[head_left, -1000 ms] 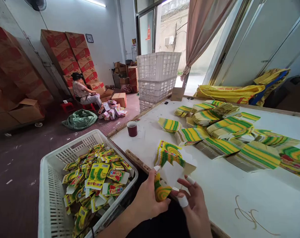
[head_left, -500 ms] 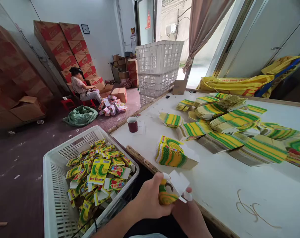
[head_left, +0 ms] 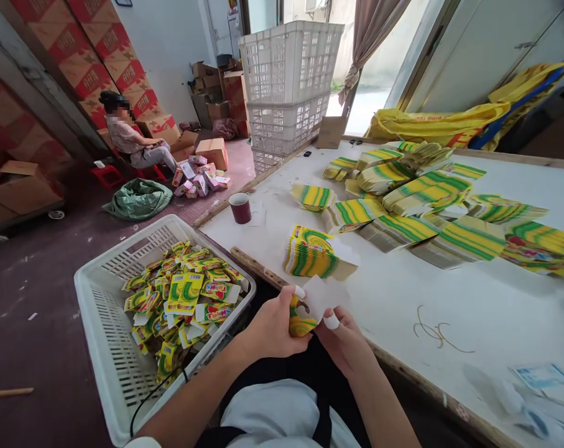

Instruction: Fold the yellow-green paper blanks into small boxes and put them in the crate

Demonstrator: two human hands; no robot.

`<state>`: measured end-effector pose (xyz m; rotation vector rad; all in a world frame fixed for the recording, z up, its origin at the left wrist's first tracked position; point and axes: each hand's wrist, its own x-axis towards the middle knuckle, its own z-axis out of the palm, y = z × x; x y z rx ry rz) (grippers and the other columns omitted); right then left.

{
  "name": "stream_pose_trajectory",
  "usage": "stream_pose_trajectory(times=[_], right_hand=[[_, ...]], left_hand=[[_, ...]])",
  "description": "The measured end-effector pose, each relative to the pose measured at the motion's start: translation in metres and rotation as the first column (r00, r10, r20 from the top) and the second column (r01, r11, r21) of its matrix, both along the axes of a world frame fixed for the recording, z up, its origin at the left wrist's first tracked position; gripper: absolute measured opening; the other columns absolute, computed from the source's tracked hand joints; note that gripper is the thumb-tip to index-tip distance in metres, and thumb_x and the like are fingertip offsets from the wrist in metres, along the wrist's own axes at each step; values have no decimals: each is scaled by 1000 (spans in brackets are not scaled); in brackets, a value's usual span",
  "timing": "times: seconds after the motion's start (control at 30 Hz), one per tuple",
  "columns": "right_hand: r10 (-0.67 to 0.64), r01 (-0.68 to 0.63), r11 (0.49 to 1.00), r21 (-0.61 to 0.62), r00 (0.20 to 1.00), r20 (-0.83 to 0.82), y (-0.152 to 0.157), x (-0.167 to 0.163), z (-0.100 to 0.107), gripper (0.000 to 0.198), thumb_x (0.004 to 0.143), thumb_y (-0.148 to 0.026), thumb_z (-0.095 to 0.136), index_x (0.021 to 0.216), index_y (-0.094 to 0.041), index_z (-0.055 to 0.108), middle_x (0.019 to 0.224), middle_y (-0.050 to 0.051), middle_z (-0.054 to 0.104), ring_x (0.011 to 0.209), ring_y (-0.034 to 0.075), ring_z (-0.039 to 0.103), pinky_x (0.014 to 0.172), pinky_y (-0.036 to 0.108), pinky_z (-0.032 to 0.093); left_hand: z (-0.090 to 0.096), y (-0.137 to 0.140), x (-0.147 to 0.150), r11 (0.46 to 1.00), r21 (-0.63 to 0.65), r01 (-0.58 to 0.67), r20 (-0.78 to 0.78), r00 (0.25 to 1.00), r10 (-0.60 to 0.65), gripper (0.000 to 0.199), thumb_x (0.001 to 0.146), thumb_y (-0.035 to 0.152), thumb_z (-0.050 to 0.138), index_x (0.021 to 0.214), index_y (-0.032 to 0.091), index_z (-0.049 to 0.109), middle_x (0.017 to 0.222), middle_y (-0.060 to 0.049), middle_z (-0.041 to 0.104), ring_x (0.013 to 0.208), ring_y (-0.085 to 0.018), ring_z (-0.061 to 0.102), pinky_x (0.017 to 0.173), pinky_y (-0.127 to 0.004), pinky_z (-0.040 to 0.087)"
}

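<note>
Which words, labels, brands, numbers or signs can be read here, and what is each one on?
"TWINS": on a small yellow-green box in the white crate, as best it reads.
Too blurred to read: the lettering on the stacked red-and-brown cartons.
Too small to read: the red print on the yellow sack, and the print on the folded-box stack.
No numbers are readable.

Bare forearms (head_left: 204, 382) extended, a person (head_left: 272, 407) curls the left hand (head_left: 273, 325) inward beside the right hand (head_left: 347, 345), white-covered fingertips (head_left: 331, 320) showing.
</note>
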<state>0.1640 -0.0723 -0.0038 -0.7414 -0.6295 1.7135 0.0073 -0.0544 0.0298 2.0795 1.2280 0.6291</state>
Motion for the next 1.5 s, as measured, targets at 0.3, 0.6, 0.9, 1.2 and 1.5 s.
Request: stream_pose_trajectory(times=[0.3,0.6,0.9,1.2,1.5], right_hand=[[77,-77,997,-14,944,321,10,-8,0,46,73,-53,71,103,-17,71,91,8,76,109,32,62,95,45,46],[-184,-172,907,385,660,728,-7,-14,-16,51,87,-35,55,136,-22,51,142,12,52,133,28,45,113,48,33],[-415,-124,830,544,515,750,0,6,-29,55,94,-29,45,148,-28,32,154,9,36,140,25,36,111,45,36],[-284,-402,751,524,519,806,8,32,-5,23,90,-31,54,107,-28,70,136,11,57,122,27,57,96,41,51],[-306,-242,815,526,591,746,11,8,-9,20,86,-26,58,105,-24,65,143,14,49,131,28,49,99,44,47]], left_hand=[[-3,4,-1,998,-31,60,-193,979,-65,50,61,21,61,107,21,39,90,-5,62,81,-29,66,69,-35,49],[-21,8,-1,979,-165,121,-67,989,-134,89,61,18,62,135,19,14,104,-7,58,85,-23,63,75,-36,51],[0,10,-6,999,40,-29,-125,992,34,49,62,19,67,107,19,48,108,-10,60,100,-28,60,88,-42,50],[13,10,-22,998,-62,-30,10,999,31,63,59,26,77,116,22,50,106,-3,70,89,-21,68,78,-30,52],[16,13,-23,992,29,-119,-26,992,120,52,62,30,76,108,21,53,101,-4,70,89,-22,68,79,-31,52]])
